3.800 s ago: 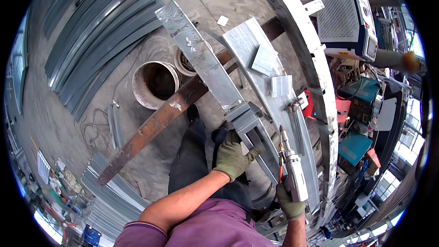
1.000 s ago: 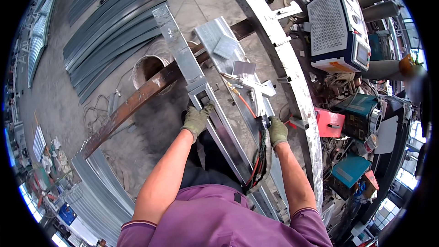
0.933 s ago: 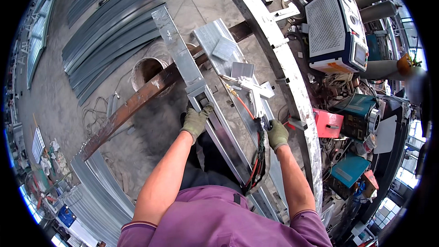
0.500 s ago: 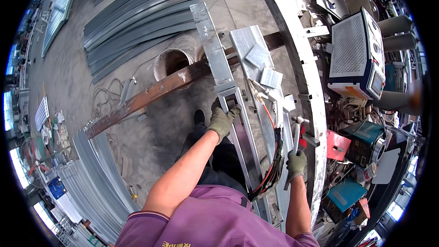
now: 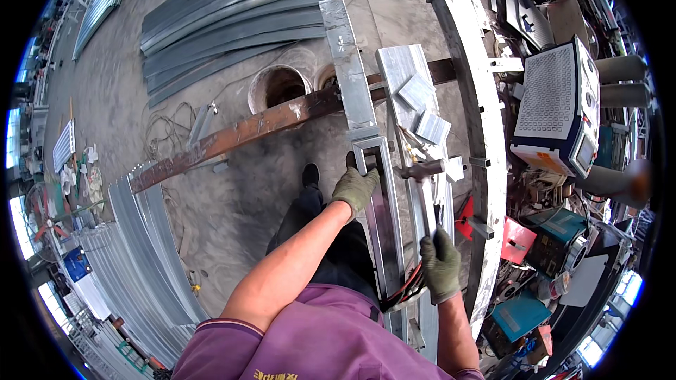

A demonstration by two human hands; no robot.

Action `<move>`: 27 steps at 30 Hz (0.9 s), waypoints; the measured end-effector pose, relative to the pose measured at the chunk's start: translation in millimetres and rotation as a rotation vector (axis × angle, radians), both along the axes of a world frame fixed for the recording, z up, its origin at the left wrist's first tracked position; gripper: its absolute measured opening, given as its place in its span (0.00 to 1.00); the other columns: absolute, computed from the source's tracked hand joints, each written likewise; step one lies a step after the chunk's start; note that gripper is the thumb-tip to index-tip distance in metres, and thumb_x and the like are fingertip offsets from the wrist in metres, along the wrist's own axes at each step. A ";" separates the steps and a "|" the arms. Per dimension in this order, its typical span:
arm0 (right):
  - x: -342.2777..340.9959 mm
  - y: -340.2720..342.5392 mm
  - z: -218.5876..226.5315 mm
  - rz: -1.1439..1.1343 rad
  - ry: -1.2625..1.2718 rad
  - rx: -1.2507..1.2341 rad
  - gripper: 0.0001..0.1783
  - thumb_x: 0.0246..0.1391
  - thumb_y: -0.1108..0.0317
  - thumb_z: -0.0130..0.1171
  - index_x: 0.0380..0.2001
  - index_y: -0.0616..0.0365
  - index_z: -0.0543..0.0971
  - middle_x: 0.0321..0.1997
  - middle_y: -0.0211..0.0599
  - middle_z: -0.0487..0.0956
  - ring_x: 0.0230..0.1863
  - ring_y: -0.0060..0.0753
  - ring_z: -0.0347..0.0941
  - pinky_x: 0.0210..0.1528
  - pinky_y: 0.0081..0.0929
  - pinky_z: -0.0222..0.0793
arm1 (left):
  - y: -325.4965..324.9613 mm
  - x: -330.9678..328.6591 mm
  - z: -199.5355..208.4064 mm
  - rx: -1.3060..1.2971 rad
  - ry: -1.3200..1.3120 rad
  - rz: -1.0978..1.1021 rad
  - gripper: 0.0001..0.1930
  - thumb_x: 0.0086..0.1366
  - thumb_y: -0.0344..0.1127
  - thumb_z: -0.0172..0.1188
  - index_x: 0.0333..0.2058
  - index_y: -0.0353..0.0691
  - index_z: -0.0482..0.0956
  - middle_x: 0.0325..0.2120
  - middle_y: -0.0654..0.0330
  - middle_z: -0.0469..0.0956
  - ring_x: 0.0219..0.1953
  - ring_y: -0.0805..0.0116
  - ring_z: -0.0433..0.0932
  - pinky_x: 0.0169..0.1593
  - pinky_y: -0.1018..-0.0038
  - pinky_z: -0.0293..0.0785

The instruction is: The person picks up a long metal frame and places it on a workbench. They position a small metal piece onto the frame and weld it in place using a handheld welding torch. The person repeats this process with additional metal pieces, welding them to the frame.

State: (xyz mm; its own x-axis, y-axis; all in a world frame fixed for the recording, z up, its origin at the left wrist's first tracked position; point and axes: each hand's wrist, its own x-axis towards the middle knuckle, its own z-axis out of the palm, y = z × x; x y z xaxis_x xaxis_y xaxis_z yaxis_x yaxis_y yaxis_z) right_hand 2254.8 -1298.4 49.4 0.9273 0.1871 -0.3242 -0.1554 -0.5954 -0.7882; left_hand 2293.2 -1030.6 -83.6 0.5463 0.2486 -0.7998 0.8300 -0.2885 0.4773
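Observation:
A long galvanised steel channel (image 5: pixel 384 246) with an open, frame-like top runs from my waist away from me. My left hand (image 5: pixel 354 191), in a green work glove, grips its left edge near the far end of the opening, with fingertips reaching over the rim. In my gloved right hand (image 5: pixel 441 266) is a hammer (image 5: pixel 427 197), held by its handle. Its head is up, above the right side of the channel and apart from it as far as I can tell. Beyond the opening, a flat steel bar (image 5: pixel 345 63) continues in line.
A rusty beam (image 5: pixel 246 132) crosses under the work. Small metal plates (image 5: pixel 432 128) lie on a wide bar to the right. A white-edged rail (image 5: pixel 486 134) and a welding machine (image 5: pixel 549 109) stand further right. Steel profiles (image 5: pixel 239 21) and a bucket (image 5: pixel 279 88) are at far left.
My right hand has brought the hammer leftward and up, from beside the rail to near the channel. The left hand keeps its grip. The whole view has shifted slightly.

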 end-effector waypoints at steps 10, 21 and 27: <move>31.6 87.6 -14.8 0.252 -0.113 -0.479 0.26 0.63 0.62 0.64 0.63 0.55 0.79 0.42 0.52 0.87 0.39 0.57 0.86 0.42 0.50 0.80 | -10.9 7.2 13.0 0.105 0.069 0.025 0.50 0.71 0.50 0.56 0.80 0.38 0.38 0.55 0.34 0.82 0.57 0.40 0.83 0.62 0.53 0.78; 34.0 83.5 -24.0 0.277 -0.094 -0.535 0.26 0.63 0.60 0.63 0.64 0.49 0.79 0.41 0.48 0.86 0.38 0.56 0.85 0.42 0.51 0.79 | -18.5 6.5 21.5 0.185 0.053 0.038 0.41 0.70 0.49 0.58 0.72 0.27 0.58 0.46 0.35 0.85 0.51 0.39 0.85 0.56 0.51 0.81; 30.5 82.7 -29.3 0.274 -0.178 -0.529 0.25 0.61 0.62 0.65 0.61 0.53 0.81 0.40 0.48 0.87 0.36 0.54 0.85 0.41 0.49 0.80 | -20.6 2.4 7.4 0.220 -0.033 0.049 0.44 0.68 0.48 0.59 0.74 0.27 0.57 0.43 0.36 0.86 0.50 0.39 0.86 0.54 0.51 0.82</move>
